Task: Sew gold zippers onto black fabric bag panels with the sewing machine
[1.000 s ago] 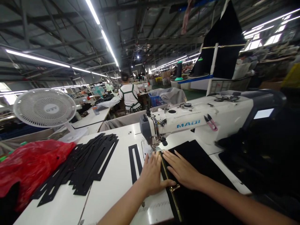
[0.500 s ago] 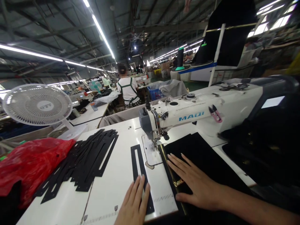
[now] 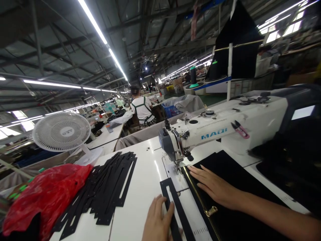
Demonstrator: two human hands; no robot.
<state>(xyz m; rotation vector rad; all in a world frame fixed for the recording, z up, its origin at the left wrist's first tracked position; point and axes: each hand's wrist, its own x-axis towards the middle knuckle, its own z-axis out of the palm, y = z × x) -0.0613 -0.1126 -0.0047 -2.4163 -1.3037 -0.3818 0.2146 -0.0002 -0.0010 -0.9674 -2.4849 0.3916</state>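
Note:
My left hand [image 3: 159, 219] is at the near edge of the sewing table, its fingers curled over the left side of a flat black slotted strip [image 3: 184, 219]. A fingertip shows through the slot, so the hand grips the strip. To the right, my right hand [image 3: 215, 185] lies flat, fingers stretched, on a black fabric panel [image 3: 240, 207]. A gold zipper [image 3: 197, 187] with a gold pull [image 3: 211, 211] runs along the panel's left edge. The far end of the zipper lies beside the presser foot [image 3: 178, 164] of the sewing machine [image 3: 213, 134].
Overlapping black slotted strips [image 3: 105, 187] lie left on the white table [image 3: 136, 197]. Beyond them are a red plastic bag [image 3: 50, 190] and a white fan [image 3: 65, 132]. Pink-handled thread snips [image 3: 240, 130] rest on the machine arm. A person [image 3: 141, 108] sits farther off, back turned.
My left hand has gone from lying flat over the strip to gripping its left side; the strip is turned more slantwise. My right hand has slid forward along the zipper. The view has shifted.

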